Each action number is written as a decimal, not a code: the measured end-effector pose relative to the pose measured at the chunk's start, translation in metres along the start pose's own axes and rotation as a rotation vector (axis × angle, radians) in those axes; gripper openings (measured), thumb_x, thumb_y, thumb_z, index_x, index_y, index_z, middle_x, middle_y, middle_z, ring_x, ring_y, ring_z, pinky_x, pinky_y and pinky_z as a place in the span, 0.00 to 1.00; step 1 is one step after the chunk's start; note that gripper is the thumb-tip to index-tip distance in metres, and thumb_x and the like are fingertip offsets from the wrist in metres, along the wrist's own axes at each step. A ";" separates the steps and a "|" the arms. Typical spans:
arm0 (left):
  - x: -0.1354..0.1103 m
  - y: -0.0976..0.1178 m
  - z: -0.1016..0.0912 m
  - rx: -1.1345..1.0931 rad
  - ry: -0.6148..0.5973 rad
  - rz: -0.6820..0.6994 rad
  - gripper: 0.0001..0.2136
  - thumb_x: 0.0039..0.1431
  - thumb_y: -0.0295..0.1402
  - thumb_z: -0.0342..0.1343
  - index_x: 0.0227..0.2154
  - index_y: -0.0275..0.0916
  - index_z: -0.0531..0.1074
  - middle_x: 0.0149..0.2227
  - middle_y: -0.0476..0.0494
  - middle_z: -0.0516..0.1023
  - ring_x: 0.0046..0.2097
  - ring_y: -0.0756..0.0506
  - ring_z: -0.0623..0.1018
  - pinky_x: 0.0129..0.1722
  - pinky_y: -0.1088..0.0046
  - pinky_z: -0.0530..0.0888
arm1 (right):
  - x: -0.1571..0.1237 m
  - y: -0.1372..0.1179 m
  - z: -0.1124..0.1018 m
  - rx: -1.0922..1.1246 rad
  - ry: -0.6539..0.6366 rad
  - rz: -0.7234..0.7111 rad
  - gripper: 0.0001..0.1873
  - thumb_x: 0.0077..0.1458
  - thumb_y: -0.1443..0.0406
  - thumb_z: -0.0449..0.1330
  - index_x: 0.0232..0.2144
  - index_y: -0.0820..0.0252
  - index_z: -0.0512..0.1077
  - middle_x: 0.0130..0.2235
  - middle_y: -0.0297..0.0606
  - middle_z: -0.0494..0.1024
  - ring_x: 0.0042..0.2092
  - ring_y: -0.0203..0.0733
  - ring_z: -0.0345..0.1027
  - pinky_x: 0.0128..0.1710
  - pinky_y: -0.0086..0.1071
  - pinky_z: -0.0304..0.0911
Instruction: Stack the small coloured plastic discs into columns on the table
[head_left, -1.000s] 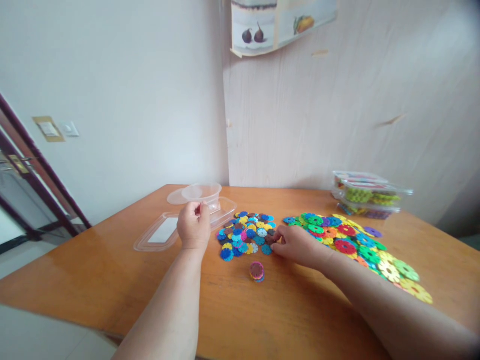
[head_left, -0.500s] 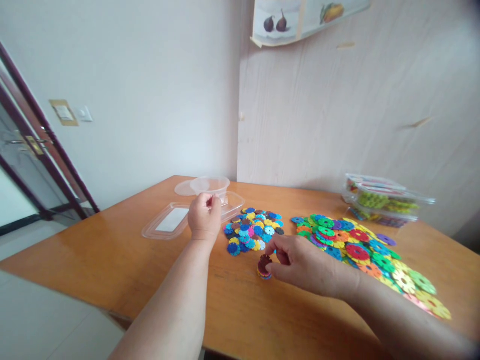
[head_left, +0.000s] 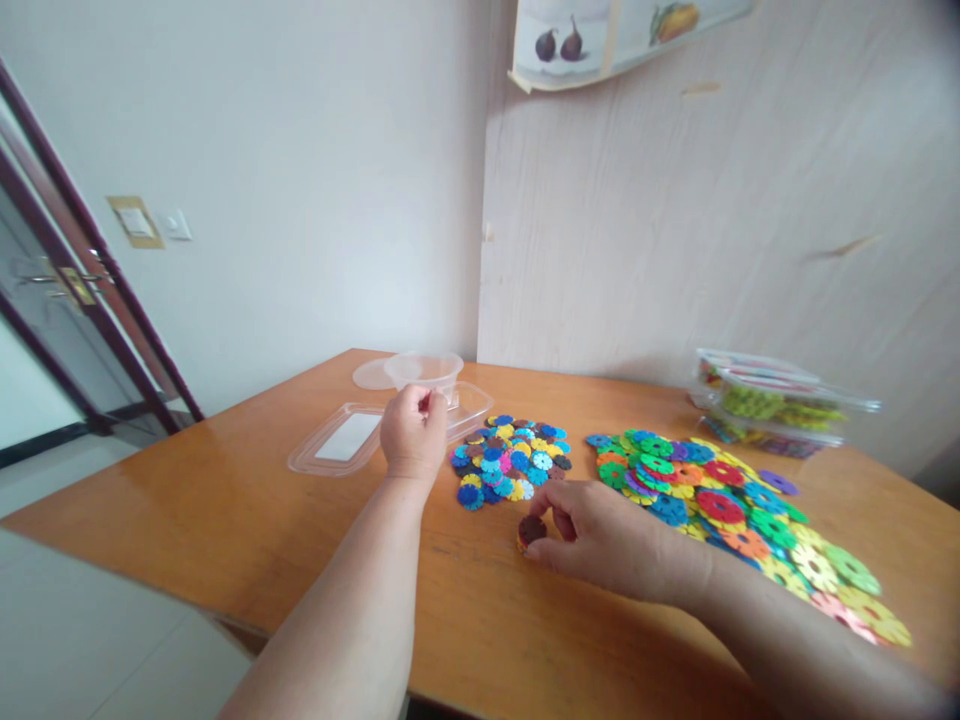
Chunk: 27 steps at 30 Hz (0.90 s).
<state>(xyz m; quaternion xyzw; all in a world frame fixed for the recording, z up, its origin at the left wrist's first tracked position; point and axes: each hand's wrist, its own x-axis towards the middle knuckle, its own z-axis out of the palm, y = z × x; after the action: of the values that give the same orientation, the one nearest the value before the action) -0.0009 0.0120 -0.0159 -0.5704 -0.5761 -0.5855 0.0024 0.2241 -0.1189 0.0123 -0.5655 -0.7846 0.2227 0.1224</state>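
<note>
My right hand (head_left: 600,535) pinches a small stack of toothed plastic discs (head_left: 532,530) on the table, thumb and index finger at its edges. A brown disc lies flat on top of the stack. Behind it spreads a heap of small flower-shaped discs (head_left: 504,462) in blue, yellow, brown and pink. My left hand (head_left: 412,432) is closed in a raised fist left of this heap, in front of the clear bowl (head_left: 426,368). Whether anything is inside the fist is hidden.
Larger coloured discs (head_left: 720,505) lie in a wide pile at the right, partly behind my right forearm. Clear lids (head_left: 330,455) rest at the left. Filled clear boxes (head_left: 780,405) are stacked at the back right of the wooden table (head_left: 247,510).
The brown disc, tilted over the stack before, now lies flat on it, and my right fingers have lowered slightly. My left fist stays nearly in place. The view has shifted a little.
</note>
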 end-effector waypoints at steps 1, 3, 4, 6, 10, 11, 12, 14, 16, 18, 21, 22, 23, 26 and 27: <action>0.000 -0.001 0.000 0.002 -0.004 0.002 0.11 0.59 0.41 0.52 0.26 0.42 0.69 0.28 0.47 0.76 0.33 0.45 0.74 0.34 0.71 0.63 | 0.000 0.000 0.000 0.003 0.001 -0.008 0.09 0.51 0.61 0.63 0.36 0.55 0.76 0.29 0.32 0.75 0.28 0.35 0.65 0.24 0.28 0.51; 0.001 -0.002 0.001 0.005 -0.014 0.005 0.11 0.60 0.42 0.52 0.26 0.42 0.69 0.27 0.47 0.76 0.33 0.45 0.74 0.33 0.71 0.63 | 0.000 -0.001 -0.001 0.009 0.003 -0.022 0.08 0.51 0.61 0.63 0.36 0.55 0.76 0.28 0.32 0.75 0.28 0.35 0.65 0.24 0.28 0.51; 0.001 -0.003 0.001 0.006 -0.016 0.007 0.11 0.60 0.42 0.52 0.26 0.42 0.69 0.27 0.47 0.76 0.33 0.45 0.74 0.34 0.71 0.63 | 0.000 -0.001 -0.001 0.011 0.004 -0.027 0.08 0.51 0.61 0.63 0.36 0.55 0.76 0.29 0.32 0.75 0.28 0.35 0.65 0.24 0.28 0.51; 0.001 -0.004 0.001 0.008 -0.014 0.010 0.12 0.60 0.42 0.52 0.26 0.42 0.69 0.27 0.47 0.76 0.33 0.45 0.74 0.34 0.71 0.63 | -0.001 -0.002 -0.001 0.012 0.004 -0.035 0.08 0.51 0.62 0.63 0.36 0.54 0.77 0.28 0.31 0.74 0.28 0.34 0.64 0.25 0.28 0.51; 0.001 -0.004 0.001 0.009 -0.013 0.015 0.12 0.59 0.42 0.52 0.25 0.42 0.69 0.27 0.47 0.76 0.32 0.45 0.74 0.33 0.71 0.63 | -0.002 -0.002 -0.001 0.012 0.019 -0.036 0.10 0.52 0.60 0.63 0.38 0.54 0.76 0.28 0.31 0.74 0.27 0.34 0.62 0.24 0.28 0.51; 0.001 -0.004 0.001 0.008 -0.014 0.015 0.12 0.59 0.42 0.52 0.25 0.42 0.69 0.27 0.47 0.76 0.32 0.45 0.73 0.33 0.71 0.63 | -0.002 -0.001 -0.001 0.015 0.029 -0.027 0.12 0.52 0.58 0.64 0.39 0.55 0.76 0.28 0.31 0.74 0.26 0.34 0.62 0.24 0.28 0.50; 0.001 -0.004 0.001 0.006 -0.013 0.015 0.12 0.59 0.42 0.52 0.25 0.42 0.69 0.27 0.47 0.76 0.32 0.45 0.73 0.33 0.71 0.63 | -0.001 0.001 -0.001 0.019 0.042 -0.014 0.15 0.52 0.57 0.64 0.41 0.55 0.75 0.28 0.31 0.74 0.26 0.34 0.62 0.24 0.28 0.50; 0.001 -0.005 0.001 0.007 -0.014 0.010 0.12 0.60 0.42 0.52 0.25 0.42 0.69 0.27 0.47 0.76 0.32 0.46 0.73 0.32 0.71 0.62 | 0.002 0.007 -0.003 0.017 0.087 0.010 0.15 0.53 0.55 0.63 0.41 0.55 0.75 0.27 0.31 0.74 0.26 0.34 0.62 0.24 0.29 0.50; 0.001 -0.006 0.002 0.015 -0.020 0.006 0.13 0.60 0.43 0.51 0.25 0.42 0.69 0.26 0.47 0.76 0.31 0.46 0.73 0.31 0.71 0.62 | 0.007 0.015 -0.005 -0.013 0.159 0.033 0.10 0.55 0.59 0.60 0.38 0.56 0.75 0.26 0.30 0.73 0.26 0.35 0.61 0.25 0.29 0.49; 0.001 -0.007 0.003 0.020 -0.024 0.007 0.13 0.60 0.44 0.51 0.25 0.42 0.69 0.26 0.47 0.76 0.31 0.46 0.73 0.31 0.71 0.62 | 0.012 0.024 -0.006 -0.069 0.227 0.066 0.08 0.55 0.63 0.58 0.37 0.57 0.75 0.25 0.31 0.72 0.26 0.35 0.62 0.26 0.29 0.49; 0.001 -0.009 0.004 0.021 -0.022 0.019 0.13 0.60 0.44 0.51 0.26 0.42 0.70 0.28 0.47 0.77 0.33 0.45 0.74 0.32 0.71 0.63 | 0.018 0.034 -0.005 -0.143 0.241 0.122 0.08 0.55 0.64 0.58 0.37 0.57 0.75 0.27 0.33 0.75 0.28 0.36 0.65 0.28 0.29 0.51; 0.001 -0.009 0.004 0.023 -0.021 0.022 0.13 0.60 0.44 0.51 0.27 0.42 0.70 0.28 0.47 0.77 0.33 0.45 0.74 0.32 0.71 0.63 | 0.019 0.035 -0.004 -0.168 0.236 0.141 0.08 0.55 0.63 0.58 0.36 0.57 0.74 0.29 0.34 0.76 0.29 0.37 0.67 0.28 0.29 0.51; 0.001 -0.009 0.005 0.027 -0.019 0.023 0.13 0.60 0.44 0.51 0.27 0.42 0.70 0.28 0.47 0.77 0.33 0.45 0.74 0.32 0.71 0.64 | 0.020 0.035 -0.003 -0.198 0.231 0.160 0.08 0.56 0.62 0.58 0.36 0.57 0.74 0.30 0.35 0.77 0.30 0.38 0.68 0.28 0.30 0.51; 0.001 -0.009 0.005 0.035 -0.022 0.018 0.12 0.60 0.43 0.51 0.27 0.42 0.70 0.28 0.47 0.77 0.33 0.45 0.75 0.32 0.71 0.64 | 0.021 0.032 0.001 -0.295 0.223 0.221 0.12 0.56 0.55 0.58 0.34 0.56 0.72 0.32 0.38 0.79 0.32 0.43 0.70 0.28 0.31 0.50; 0.001 -0.008 0.005 0.037 -0.025 0.015 0.12 0.60 0.43 0.51 0.26 0.42 0.69 0.27 0.48 0.77 0.33 0.45 0.75 0.32 0.71 0.64 | 0.022 0.030 0.002 -0.318 0.216 0.233 0.14 0.56 0.53 0.58 0.34 0.56 0.72 0.32 0.39 0.79 0.32 0.44 0.71 0.27 0.31 0.50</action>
<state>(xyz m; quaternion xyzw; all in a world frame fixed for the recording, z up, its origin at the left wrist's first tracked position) -0.0036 0.0185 -0.0225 -0.5818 -0.5826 -0.5674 0.0102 0.2414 -0.0909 -0.0054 -0.6851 -0.7215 0.0468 0.0886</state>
